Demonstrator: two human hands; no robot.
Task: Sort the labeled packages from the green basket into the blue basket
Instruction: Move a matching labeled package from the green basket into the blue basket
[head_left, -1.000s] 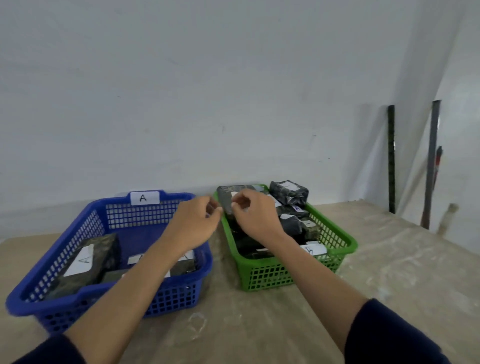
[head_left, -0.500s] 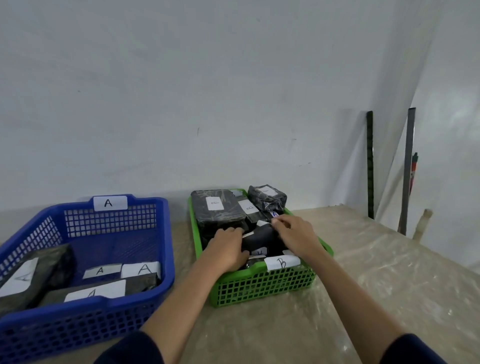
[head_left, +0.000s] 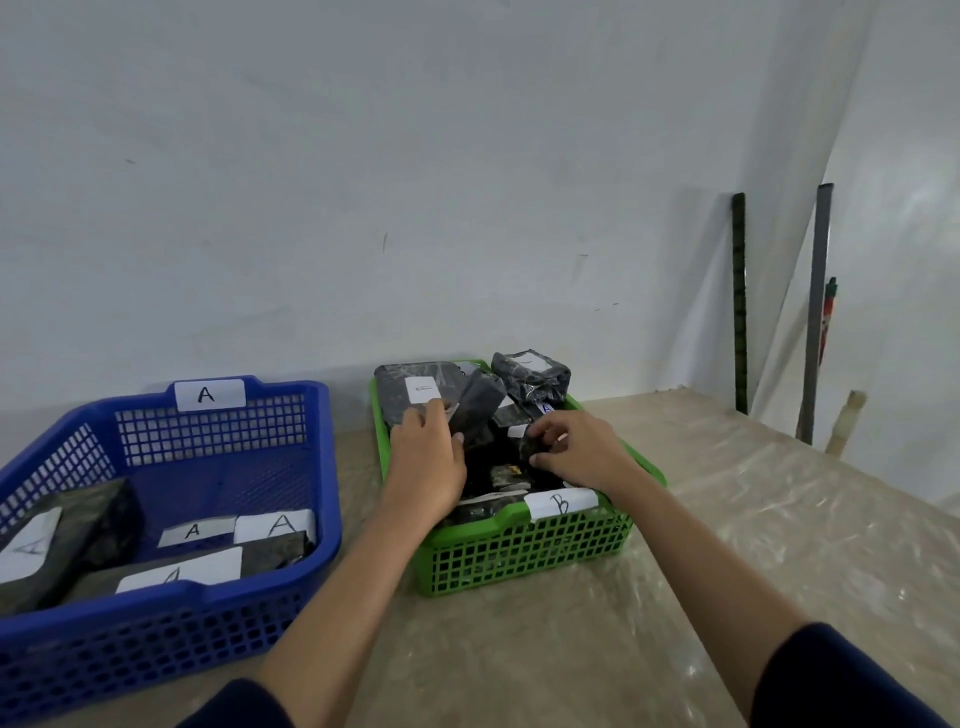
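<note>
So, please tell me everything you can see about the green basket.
The green basket is plastic with lattice walls and a solid rim. It stands on the beige table, to the right of the blue basket and apart from it. A white label reading B sits on its near rim. Dark wrapped packages fill it; both hands reach inside.

Green basket (head_left: 519, 551), tagged B on its near rim, sits on the table just right of the blue basket (head_left: 322, 467), tagged A. Dark wrapped packages with white labels crowd the green one; one dark package (head_left: 475, 410) is tilted up. Four A-labelled packages (head_left: 270, 553) lie in the blue.
</note>
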